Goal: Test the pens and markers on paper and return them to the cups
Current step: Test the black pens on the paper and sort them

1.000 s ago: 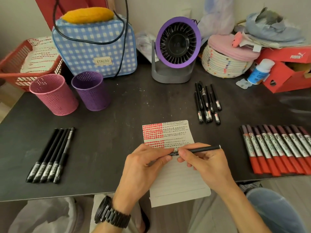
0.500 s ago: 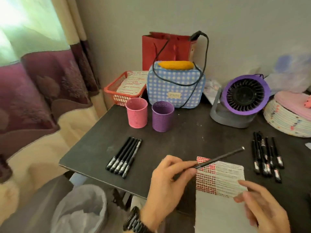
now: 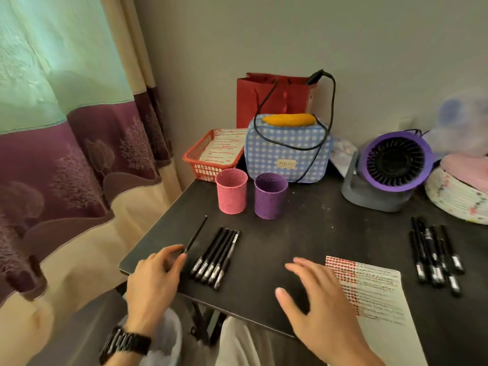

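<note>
1. The left hand [image 3: 155, 276] had its grip pinched on the lower end of a thin black pen [image 3: 196, 236]. The barrel slanted away over the bench [image 3: 317, 233]. I could not tell whether it touched the surface.
2. The pen sat just left of a row of five black pens [image 3: 215, 256], apart from it and roughly parallel. The pink cup [image 3: 231, 191] and purple cup [image 3: 270, 196] stood upright beyond the row.
3. The right hand [image 3: 317, 299] had its grip apart, fingers spread and holding nothing. It hovered above the bench just left of the paper [image 3: 375, 291], which bore red and dark test marks.
4. Judged step: laying this pen down alongside the row.
5. To do it well:
   - Lower the barrel flat and parallel to the row.
   - Release only once it lies steady.
   - Keep the fingertips off the nearest pen in the row.
   - Mind the bench edge close at left, where a round barrel could roll off.
6. A looser bunch of black pens [image 3: 433, 254] lay right of the paper. Return to the cups appeared not yet done.
</note>
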`<act>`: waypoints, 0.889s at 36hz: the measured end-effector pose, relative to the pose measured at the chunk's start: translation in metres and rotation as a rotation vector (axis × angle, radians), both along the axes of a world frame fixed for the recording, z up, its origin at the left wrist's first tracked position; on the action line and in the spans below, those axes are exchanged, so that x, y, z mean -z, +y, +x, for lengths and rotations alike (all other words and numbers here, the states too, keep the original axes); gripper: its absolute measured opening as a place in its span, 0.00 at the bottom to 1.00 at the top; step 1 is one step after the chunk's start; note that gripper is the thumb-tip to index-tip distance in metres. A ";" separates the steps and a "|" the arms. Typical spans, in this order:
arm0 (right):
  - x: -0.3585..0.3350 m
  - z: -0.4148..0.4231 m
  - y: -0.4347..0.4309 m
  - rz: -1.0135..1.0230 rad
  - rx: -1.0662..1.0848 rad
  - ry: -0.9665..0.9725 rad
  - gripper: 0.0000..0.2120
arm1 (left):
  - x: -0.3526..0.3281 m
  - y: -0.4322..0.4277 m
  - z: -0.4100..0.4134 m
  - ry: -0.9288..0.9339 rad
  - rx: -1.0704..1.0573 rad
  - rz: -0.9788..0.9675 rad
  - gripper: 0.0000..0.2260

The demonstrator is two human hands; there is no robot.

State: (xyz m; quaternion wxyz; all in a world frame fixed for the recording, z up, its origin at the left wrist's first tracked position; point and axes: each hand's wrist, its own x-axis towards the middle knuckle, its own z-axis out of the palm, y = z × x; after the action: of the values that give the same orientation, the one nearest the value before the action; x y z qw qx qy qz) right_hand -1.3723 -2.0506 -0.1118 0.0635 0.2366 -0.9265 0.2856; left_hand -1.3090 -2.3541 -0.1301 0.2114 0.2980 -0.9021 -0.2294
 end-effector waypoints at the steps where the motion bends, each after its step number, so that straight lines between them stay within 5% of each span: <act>1: 0.005 -0.001 -0.009 0.080 -0.038 -0.040 0.30 | 0.001 0.001 0.000 0.000 0.011 -0.014 0.10; 9: 0.038 0.001 -0.045 0.366 -0.144 -0.155 0.40 | 0.004 0.009 0.000 -0.085 -0.010 -0.155 0.10; 22: 0.039 -0.002 -0.046 0.368 -0.155 -0.175 0.37 | -0.001 0.010 0.003 -0.189 0.032 -0.129 0.11; 26: 0.015 -0.004 -0.033 0.159 -0.202 -0.230 0.33 | -0.010 0.015 0.003 -0.208 0.022 -0.064 0.12; 32: -0.012 -0.007 0.046 -0.087 0.092 -0.069 0.30 | -0.037 0.067 -0.029 -0.125 0.178 -0.044 0.10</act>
State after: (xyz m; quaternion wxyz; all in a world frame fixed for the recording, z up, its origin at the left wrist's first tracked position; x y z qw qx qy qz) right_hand -1.3793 -2.0050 -0.0994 0.0545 0.1808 -0.9247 0.3304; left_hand -1.3379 -2.2872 -0.0931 0.1400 0.2257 -0.9413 -0.2082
